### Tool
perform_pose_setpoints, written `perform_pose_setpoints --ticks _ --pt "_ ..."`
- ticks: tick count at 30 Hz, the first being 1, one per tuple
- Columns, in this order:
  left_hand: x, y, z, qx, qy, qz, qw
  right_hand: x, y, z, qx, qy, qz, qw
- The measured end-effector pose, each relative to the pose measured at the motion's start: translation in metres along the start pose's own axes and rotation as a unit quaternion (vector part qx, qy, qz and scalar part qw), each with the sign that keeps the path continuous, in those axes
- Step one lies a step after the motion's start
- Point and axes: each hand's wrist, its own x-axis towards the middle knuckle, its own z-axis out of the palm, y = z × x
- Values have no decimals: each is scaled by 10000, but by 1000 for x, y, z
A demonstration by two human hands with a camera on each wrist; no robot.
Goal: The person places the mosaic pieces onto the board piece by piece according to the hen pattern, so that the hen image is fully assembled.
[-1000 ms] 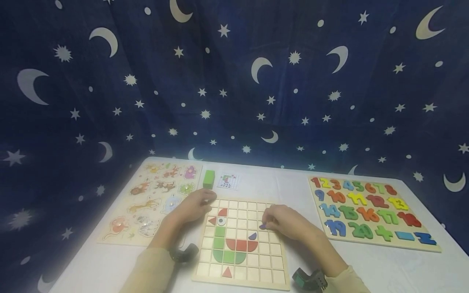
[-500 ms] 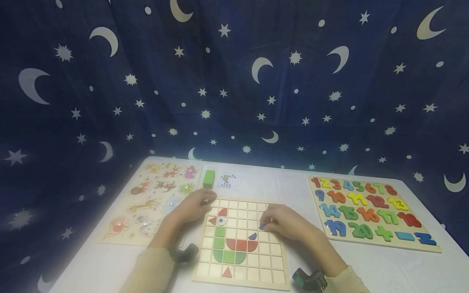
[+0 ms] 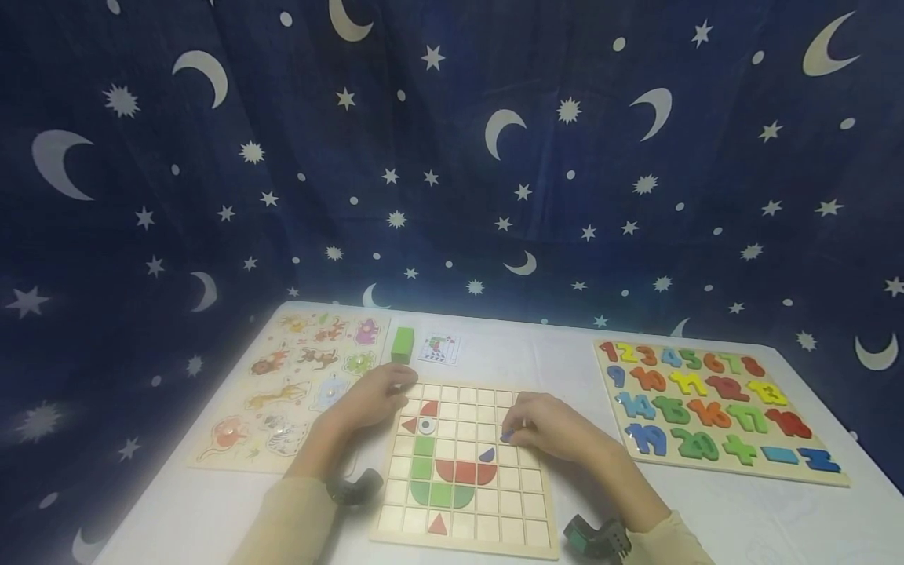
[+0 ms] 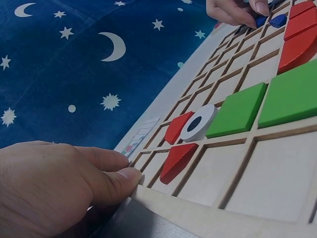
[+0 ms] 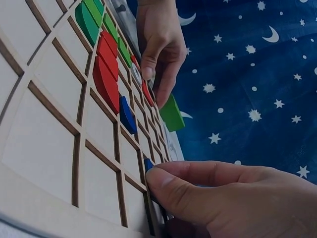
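Our right hand [image 3: 547, 430] pinches a small blue piece [image 3: 505, 435] over the grid board [image 3: 494, 527]; at nine o'clock, our left hand [image 3: 370, 399], fingers loosely bent, presses its corner.

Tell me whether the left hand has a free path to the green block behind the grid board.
Probably yes: the left hand rests on the board's far left corner, and the green block stands just beyond it with only bare table between.
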Motion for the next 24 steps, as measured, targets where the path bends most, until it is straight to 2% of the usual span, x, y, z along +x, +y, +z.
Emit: perform_pose_setpoints --ticks 20,24 --pt "-1 1 -2 -153 -24 -67 9999 0 -4 0 95 20 -47 9999" --pt "-1 0 -1 -158 -7 -47 9999 0 -3 2 80 63 -168 9998"
